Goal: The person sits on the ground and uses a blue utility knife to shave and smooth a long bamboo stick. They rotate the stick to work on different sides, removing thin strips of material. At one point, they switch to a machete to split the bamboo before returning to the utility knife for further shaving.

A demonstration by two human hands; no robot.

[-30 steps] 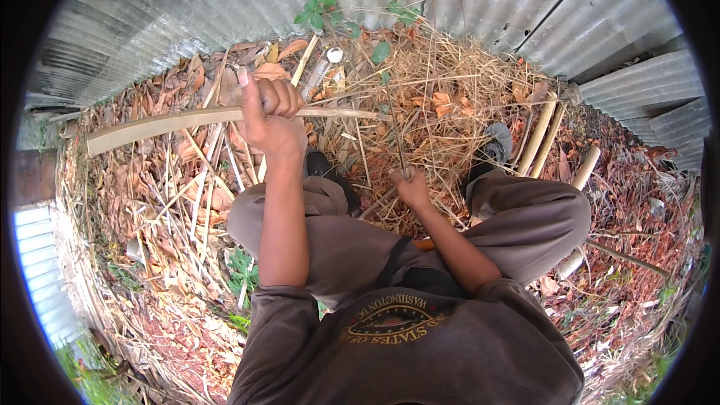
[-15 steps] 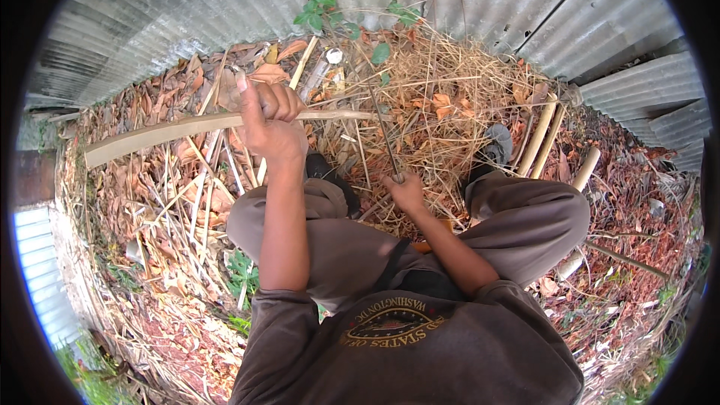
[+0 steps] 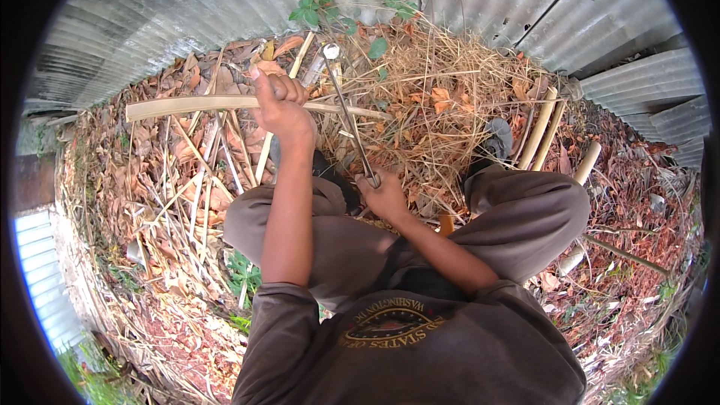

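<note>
In front of the crossed legs: a long pale strip (image 3: 187, 105) is held up crosswise above leaf litter (image 3: 154, 154) and dry straw (image 3: 442, 131), its broad end to the left and its narrow end to the right.
Left hand: the left hand (image 3: 283, 111) is curled round the strip, thumb raised.
Right hand: the right hand (image 3: 384, 195) is closed on the near end of a thin dark blade (image 3: 352, 124).
Blade and strip: the blade crosses the strip's narrower part in this view; whether they touch, I cannot tell.
Strip, done so far: it looks already flattened and in one piece, so probably partly worked.
Strip, left over: the narrower part seems less even; how much shaping remains is unclear.
Poles at right: two pale poles (image 3: 537, 130) lie beside the right foot, seemingly unsplit.
Behind: a corrugated metal fence (image 3: 187, 7).
</note>
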